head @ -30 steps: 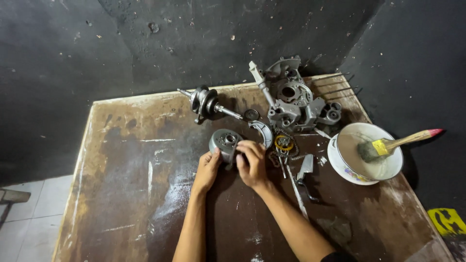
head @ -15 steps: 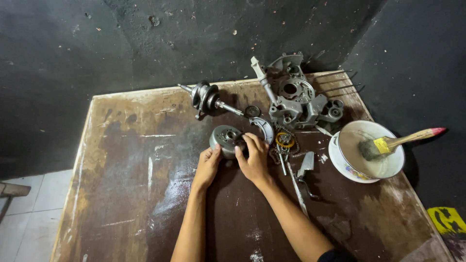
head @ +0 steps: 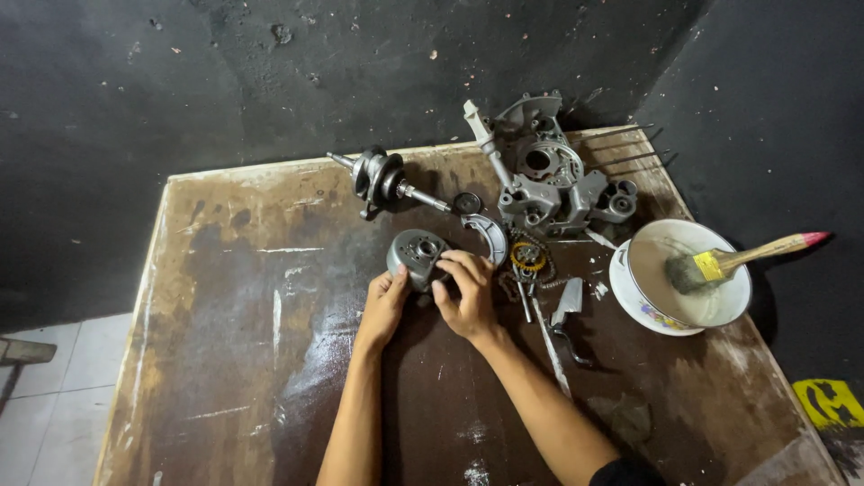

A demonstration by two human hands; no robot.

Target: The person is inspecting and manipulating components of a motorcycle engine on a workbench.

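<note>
Head view shows both hands closed in on a round grey metal housing [head: 417, 255] that sits on the stained brown table [head: 225, 342], near the middle of its far half. Compared with a second ago, the right hand [head: 465, 297] has slid up and over the part's near right edge, and the housing now lies more face-up, its central hole showing; half a second ago the fingers were already there, so the grip has settled rather than shifted. That suggests the part is being steadied and turned for work on its open face.

The left hand [head: 387, 301] lies flat-palmed, fingers curled lightly against the housing's lower left rim, touching but not wrapped around it. Right-hand fingers are bent and pinched on the rim, thumb tucked under. Both forearms reach straight up from the bottom edge.

Behind lie a crankshaft [head: 382, 178] and an engine case [head: 549, 180]; to the right, a white bowl [head: 641, 301] holds a paintbrush [head: 720, 265].
</note>
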